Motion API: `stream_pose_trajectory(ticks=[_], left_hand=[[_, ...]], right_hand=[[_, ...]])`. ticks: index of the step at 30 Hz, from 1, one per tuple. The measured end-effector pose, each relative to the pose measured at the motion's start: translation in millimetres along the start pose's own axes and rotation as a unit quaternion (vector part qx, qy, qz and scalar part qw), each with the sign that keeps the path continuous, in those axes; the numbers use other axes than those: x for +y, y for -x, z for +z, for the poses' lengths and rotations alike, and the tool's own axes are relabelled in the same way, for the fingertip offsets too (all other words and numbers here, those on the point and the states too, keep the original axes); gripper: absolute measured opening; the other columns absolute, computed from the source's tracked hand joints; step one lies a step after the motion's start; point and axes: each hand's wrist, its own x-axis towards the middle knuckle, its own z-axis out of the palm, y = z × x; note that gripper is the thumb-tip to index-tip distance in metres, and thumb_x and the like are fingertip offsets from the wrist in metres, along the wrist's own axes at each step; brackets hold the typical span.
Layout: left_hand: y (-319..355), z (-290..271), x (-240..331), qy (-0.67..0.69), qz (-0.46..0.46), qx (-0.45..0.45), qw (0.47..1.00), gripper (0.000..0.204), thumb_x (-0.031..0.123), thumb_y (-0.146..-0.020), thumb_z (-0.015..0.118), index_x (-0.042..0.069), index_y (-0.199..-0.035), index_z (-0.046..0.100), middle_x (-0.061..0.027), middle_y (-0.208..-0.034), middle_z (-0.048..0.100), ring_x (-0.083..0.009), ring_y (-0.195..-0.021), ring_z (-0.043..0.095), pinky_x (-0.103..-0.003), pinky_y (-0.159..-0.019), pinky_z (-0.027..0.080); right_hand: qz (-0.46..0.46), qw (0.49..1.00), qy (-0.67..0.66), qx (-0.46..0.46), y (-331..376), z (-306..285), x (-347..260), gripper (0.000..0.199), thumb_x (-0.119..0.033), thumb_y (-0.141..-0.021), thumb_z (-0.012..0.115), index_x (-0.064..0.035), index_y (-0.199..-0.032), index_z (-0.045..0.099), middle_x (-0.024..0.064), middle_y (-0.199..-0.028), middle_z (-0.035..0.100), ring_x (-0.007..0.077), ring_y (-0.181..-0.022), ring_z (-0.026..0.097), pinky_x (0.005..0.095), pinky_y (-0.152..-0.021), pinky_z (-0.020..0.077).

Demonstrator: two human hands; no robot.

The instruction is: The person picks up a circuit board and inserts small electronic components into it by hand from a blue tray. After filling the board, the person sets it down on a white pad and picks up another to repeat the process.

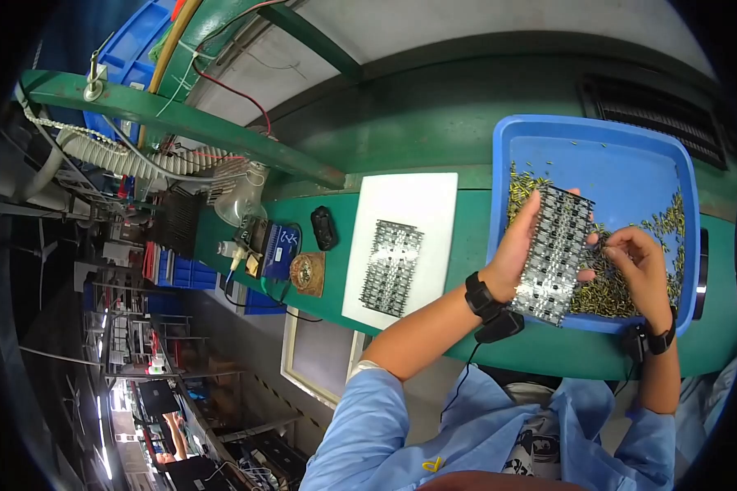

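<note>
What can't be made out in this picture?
All in the head view:
Left hand: palm and most of its fingers, hidden behind the black-and-silver panel.
Right hand: whether it pinches a small pin, too small to tell.
Blue tray: part of its floor, covered by panel and hands.
Light-blue cloth, lower right: cut off by the dark lens rim.

A tub and a board on a table
The tub, right of the board, has pins in it. The left hand holds a rack over the tub. A second rack lies on the board. A box sits farther left.
</note>
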Motion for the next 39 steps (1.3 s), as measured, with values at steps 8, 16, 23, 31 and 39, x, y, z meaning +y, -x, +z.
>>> stream_pose_trajectory(ticks=[8, 16, 23, 31, 39], left_hand=[[-3.7, -12.9, -8.1, 0.010, 0.010, 0.012, 1.000, 0.062, 0.059, -0.116, 0.038, 0.017, -0.160, 0.048, -0.0126, -0.136, 0.068, -0.0310, -0.123, 0.070, -0.064, -0.091, 0.066], [18.4, -1.2, -10.5, -0.016, 0.042, 0.035, 0.998, 0.066, 0.062, -0.115, 0.036, 0.014, -0.159, 0.047, -0.0116, -0.131, 0.070, -0.0294, -0.111, 0.075, -0.055, -0.086, 0.069], [19.6, 9.6, -5.5, -0.026, 0.010, 0.046, 0.999, 0.071, 0.061, -0.114, 0.028, 0.014, -0.167, 0.035, -0.0198, -0.146, 0.062, -0.0352, -0.121, 0.071, -0.059, -0.089, 0.068], [18.6, 3.6, -8.2, -0.064, 0.024, 0.042, 0.997, 0.075, 0.063, -0.114, 0.027, 0.015, -0.170, 0.029, -0.0208, -0.149, 0.060, -0.0372, -0.123, 0.070, -0.060, -0.090, 0.069], [22.6, 10.0, -13.3, -0.085, 0.034, 0.069, 0.993, 0.074, 0.063, -0.114, 0.026, 0.014, -0.170, 0.029, -0.0210, -0.150, 0.058, -0.0375, -0.124, 0.070, -0.060, -0.089, 0.069]], right_hand=[[-0.044, 0.997, 0.001, 0.063, -8.3, -2.0, -24.8, 0.005, 0.003, -0.101, 0.067, 0.0021, -0.105, 0.066, 0.0023, -0.098, 0.066, 0.0100, -0.090, 0.061, 0.0238, -0.082, 0.0480], [-0.137, 0.982, 0.127, 0.005, -14.2, 39.6, -54.4, 0.004, 0.000, -0.101, 0.063, -0.0011, -0.100, 0.067, 0.0079, -0.096, 0.066, 0.0222, -0.096, 0.063, 0.0357, -0.091, 0.0493], [-0.242, 0.963, 0.108, 0.040, -19.6, 48.2, -32.2, 0.014, -0.006, -0.096, 0.080, -0.0075, -0.109, 0.075, 0.0050, -0.108, 0.071, 0.0260, -0.109, 0.064, 0.0385, -0.097, 0.0498], [-0.198, 0.977, 0.075, 0.019, -17.9, 45.6, -25.0, 0.014, -0.008, -0.096, 0.080, -0.0088, -0.109, 0.075, 0.0052, -0.109, 0.069, 0.0250, -0.110, 0.064, 0.0379, -0.096, 0.0509], [-0.228, 0.969, 0.083, 0.050, -17.3, 49.8, -21.9, 0.015, -0.007, -0.096, 0.080, -0.0101, -0.110, 0.076, 0.0035, -0.107, 0.069, 0.0256, -0.107, 0.063, 0.0385, -0.094, 0.0510]])
